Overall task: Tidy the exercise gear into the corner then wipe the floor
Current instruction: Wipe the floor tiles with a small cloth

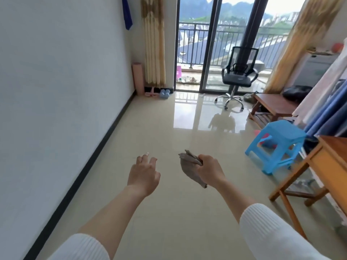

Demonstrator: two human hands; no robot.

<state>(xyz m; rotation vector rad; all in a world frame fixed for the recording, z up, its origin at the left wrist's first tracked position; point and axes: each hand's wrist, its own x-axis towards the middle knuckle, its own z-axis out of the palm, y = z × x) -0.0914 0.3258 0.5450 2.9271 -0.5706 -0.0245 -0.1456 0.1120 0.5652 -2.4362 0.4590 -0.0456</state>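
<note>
My right hand grips a crumpled grey-brown cloth above the glossy beige tiled floor. My left hand is held out beside it with loose, spread fingers and holds nothing. In the far left corner stands a rolled pink mat upright against the wall. Beside it on the floor lie a pink exercise piece and a pair of light blue dumbbells.
A white wall with a dark skirting board runs along the left. A black office chair stands by the glass balcony door. On the right are a blue plastic stool, a low wooden bench and a wooden table.
</note>
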